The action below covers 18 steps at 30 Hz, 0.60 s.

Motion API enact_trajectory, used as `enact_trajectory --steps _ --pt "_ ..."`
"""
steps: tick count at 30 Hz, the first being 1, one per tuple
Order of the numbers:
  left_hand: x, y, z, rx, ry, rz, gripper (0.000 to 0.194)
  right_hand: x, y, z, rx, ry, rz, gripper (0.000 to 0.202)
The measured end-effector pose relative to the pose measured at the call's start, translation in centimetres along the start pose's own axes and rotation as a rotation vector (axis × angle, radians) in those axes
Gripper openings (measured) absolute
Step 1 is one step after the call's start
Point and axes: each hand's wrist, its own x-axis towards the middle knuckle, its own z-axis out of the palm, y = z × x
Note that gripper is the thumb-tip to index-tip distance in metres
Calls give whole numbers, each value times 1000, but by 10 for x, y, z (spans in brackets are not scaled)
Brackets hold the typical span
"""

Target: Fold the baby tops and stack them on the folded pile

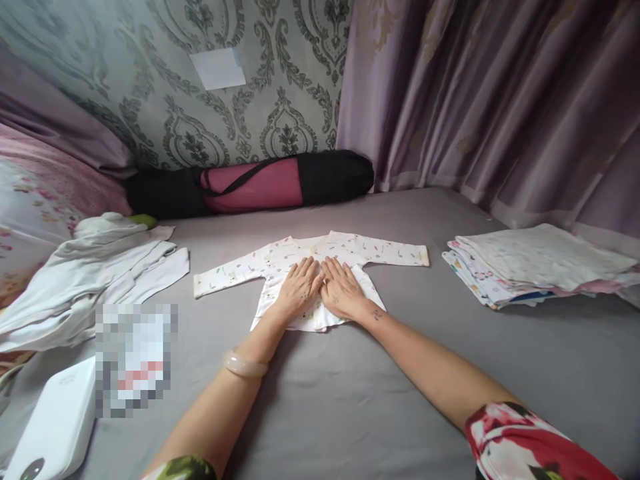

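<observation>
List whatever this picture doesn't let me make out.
All in the head view:
Shirt, middle: hidden beneath left hand and right hand.
Pixelated item: blurred by mosaic.
White device: cut off by the bottom edge.
Folded cloths: lower layers mostly covered by the top one.

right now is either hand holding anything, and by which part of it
Nothing is held: the left hand and right hand rest palm-down on the printed shirt.
</observation>
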Motion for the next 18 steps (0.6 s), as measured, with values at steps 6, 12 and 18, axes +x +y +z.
enact_trajectory --steps 6,12,18 --pt "2 3 -3 23 -48 -25 49 3 9 -12 106 -32 -46 63" --pt "4 7 -15 46 -78 -58 44 11 68 -67 320 -1 24 36" --pt "34 40 -21 20 -21 -49 22 0 117 -82 203 18 197 32"
